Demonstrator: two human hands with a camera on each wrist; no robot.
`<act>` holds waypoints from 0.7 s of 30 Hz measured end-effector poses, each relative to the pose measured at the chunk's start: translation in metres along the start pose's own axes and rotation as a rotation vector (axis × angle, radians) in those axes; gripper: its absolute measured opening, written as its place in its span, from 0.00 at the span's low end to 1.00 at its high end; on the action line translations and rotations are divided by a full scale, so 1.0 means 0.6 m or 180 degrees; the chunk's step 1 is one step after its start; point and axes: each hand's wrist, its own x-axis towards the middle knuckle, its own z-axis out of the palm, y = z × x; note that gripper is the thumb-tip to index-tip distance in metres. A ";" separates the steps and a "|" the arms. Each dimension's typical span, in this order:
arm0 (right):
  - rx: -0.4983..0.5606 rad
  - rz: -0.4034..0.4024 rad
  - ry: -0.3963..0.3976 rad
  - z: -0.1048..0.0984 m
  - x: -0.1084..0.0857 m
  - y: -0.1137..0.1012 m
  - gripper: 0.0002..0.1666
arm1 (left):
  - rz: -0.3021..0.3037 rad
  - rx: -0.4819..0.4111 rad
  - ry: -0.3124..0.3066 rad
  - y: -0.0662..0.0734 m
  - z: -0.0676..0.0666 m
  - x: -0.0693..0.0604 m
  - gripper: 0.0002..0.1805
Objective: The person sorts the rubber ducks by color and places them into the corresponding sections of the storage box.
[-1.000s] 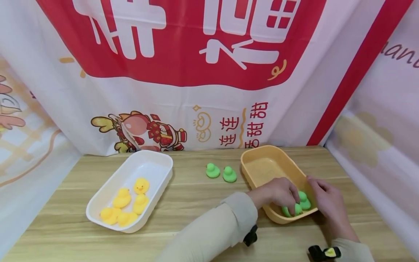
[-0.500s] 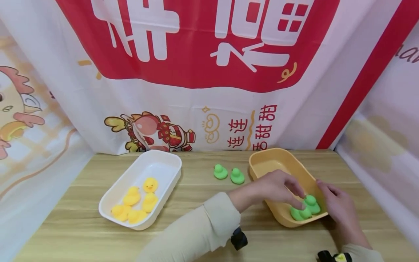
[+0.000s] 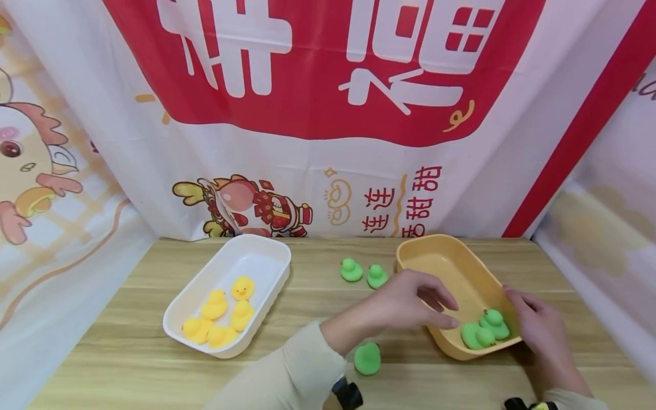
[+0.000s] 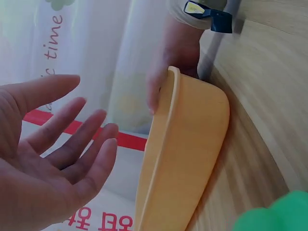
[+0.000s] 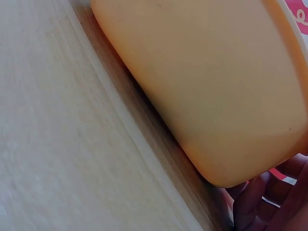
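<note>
My left hand (image 3: 410, 300) hovers over the left rim of the orange bin (image 3: 446, 253) with nothing in its fingers. In the left wrist view the left hand's fingers (image 4: 86, 139) are spread and relaxed, apart from the bin. My right hand (image 3: 544, 324) grips the bin's right rim, with a finger or thumb over the edge and other fingers outside the wall. Two green toy ducks (image 3: 486, 330) lie at the bin's near end. A third green duck (image 3: 367, 359) sits on the table below my left wrist, and two more green ducks (image 3: 364, 273) stand left of the bin.
A white bin (image 3: 256, 250) with several yellow toy ducks (image 3: 214, 305) stands to the left on the wooden table (image 3: 154, 319). A printed cloth (image 3: 307, 114) hangs behind the table, with more cloth at both sides.
My left hand has let go of a green duck inside the orange bin, risen and drawn left. My right hand still holds the rim. The view has shifted, revealing a green duck near my left wrist.
</note>
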 end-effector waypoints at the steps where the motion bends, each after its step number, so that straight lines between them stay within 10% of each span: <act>1: -0.0006 0.0007 -0.0011 0.000 0.000 0.001 0.52 | 0.0029 0.0008 0.0084 -0.004 -0.002 -0.006 0.07; 9: 0.0048 0.0071 -0.0007 0.000 -0.003 -0.005 0.53 | 0.0173 -0.0023 0.0574 -0.044 -0.025 -0.051 0.07; 21: -0.0038 0.0043 0.0006 0.001 -0.001 -0.003 0.51 | -0.0139 -0.0019 0.0729 -0.103 -0.050 -0.100 0.10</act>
